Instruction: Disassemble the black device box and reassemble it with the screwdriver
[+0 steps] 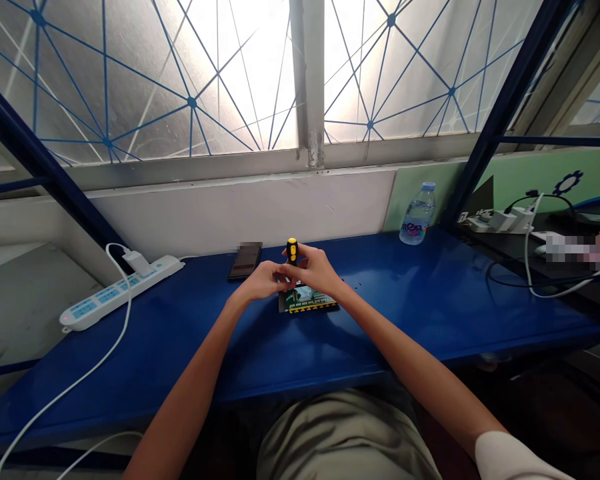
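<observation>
A screwdriver with a black and yellow handle stands upright over a green circuit board. My right hand is closed around the handle. My left hand is at the lower part of the screwdriver, fingers drawn together close to the right fingers; what they pinch is hidden. The board lies flat on the blue table, with a yellow and black striped front edge. Both hands partly cover its back side, and the screwdriver's tip does not show. A few tiny dark bits lie right of the board.
A dark phone lies behind my left hand. A white power strip with a plug and cable runs along the left side. At the back right stands a water bottle. Chargers and cables lie on the neighbouring black surface, near another person's hand.
</observation>
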Tool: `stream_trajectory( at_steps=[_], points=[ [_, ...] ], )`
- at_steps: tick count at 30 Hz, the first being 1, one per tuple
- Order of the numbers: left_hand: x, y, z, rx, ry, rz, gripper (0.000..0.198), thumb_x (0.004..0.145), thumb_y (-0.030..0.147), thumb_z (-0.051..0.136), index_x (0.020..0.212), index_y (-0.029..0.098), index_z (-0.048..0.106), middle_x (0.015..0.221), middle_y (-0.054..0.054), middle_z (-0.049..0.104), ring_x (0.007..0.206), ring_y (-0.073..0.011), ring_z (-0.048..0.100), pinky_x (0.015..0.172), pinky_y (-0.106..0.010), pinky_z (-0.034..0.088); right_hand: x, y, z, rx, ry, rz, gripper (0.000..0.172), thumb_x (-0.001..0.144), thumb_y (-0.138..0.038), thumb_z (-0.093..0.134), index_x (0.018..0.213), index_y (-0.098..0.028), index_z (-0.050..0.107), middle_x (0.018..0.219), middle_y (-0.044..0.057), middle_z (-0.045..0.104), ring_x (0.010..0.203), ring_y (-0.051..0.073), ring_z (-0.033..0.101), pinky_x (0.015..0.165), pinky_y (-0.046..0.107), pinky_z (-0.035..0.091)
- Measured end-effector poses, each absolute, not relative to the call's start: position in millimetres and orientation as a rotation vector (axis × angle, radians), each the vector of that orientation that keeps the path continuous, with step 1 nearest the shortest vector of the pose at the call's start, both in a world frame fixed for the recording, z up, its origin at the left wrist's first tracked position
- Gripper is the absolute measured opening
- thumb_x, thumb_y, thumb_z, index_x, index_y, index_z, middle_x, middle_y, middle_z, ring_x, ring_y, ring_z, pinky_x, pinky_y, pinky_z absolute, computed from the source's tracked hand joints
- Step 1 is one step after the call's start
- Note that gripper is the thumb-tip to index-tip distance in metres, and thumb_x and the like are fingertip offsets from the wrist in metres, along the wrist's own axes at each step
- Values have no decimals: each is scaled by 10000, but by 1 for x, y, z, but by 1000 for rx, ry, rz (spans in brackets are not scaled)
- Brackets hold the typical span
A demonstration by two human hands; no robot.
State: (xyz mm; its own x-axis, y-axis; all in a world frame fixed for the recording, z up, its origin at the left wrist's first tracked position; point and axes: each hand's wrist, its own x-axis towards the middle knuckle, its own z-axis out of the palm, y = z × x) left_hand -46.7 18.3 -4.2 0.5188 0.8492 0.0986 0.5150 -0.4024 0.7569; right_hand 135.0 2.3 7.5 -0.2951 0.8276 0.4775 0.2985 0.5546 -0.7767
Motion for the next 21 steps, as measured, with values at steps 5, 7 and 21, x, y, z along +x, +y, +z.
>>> stream_trajectory(
  at_steps=[5,7,21],
  points=[
    [-46,18,-4,2067,1094,657,144,679,229,659,722,112,731,669,-35,692,608,-154,605,592,-240,482,135,3,7,-901,-1850,724,207,798,-305,687,962,-187,642,818,18,704,603,150,646,575,262,476],
    [-46,18,-5,2052,1101,662,145,675,228,660,728,114,734,687,-40,700,615,-159,612,600,-249,490,135,3,7,-896,-1853,707,200,796,-305,685,950,-184,643,848,22,703,608,144,644,574,257,471],
    [-43,14,-2,2073,1157,692,222,698,315,743,783,112,769,647,-32,690,621,-169,628,593,-245,481,136,4,5,-894,-1850,698,154,797,-305,685,885,-182,653,789,21,696,594,142,623,579,270,470]
  ],
)
